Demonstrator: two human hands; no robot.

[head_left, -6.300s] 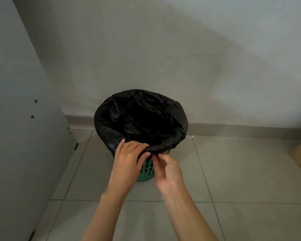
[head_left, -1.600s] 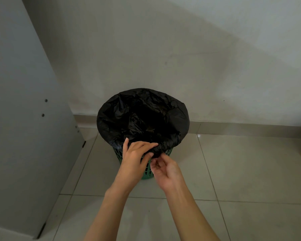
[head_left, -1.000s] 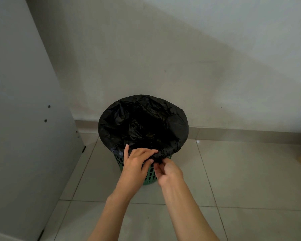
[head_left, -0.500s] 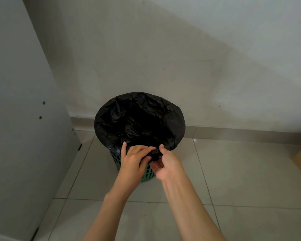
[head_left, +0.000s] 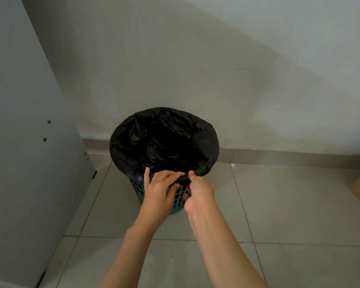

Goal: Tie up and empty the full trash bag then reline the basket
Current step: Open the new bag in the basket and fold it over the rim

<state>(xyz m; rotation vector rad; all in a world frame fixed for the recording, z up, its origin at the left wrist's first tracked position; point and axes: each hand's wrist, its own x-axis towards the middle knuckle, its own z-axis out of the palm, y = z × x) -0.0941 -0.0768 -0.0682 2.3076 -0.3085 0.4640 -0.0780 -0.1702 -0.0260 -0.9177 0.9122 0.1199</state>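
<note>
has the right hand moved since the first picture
Yes: up, against the green basket. The right hand was below the rim; now its thumb lies over the rolled edge of the black bag.

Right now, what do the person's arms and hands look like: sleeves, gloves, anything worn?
Left hand and right hand are bare: no gloves, no rings or watch visible. Left forearm and right forearm are bare too, with no sleeve showing down to the bottom edge of the head view. No bands or markings that I can see.
</note>
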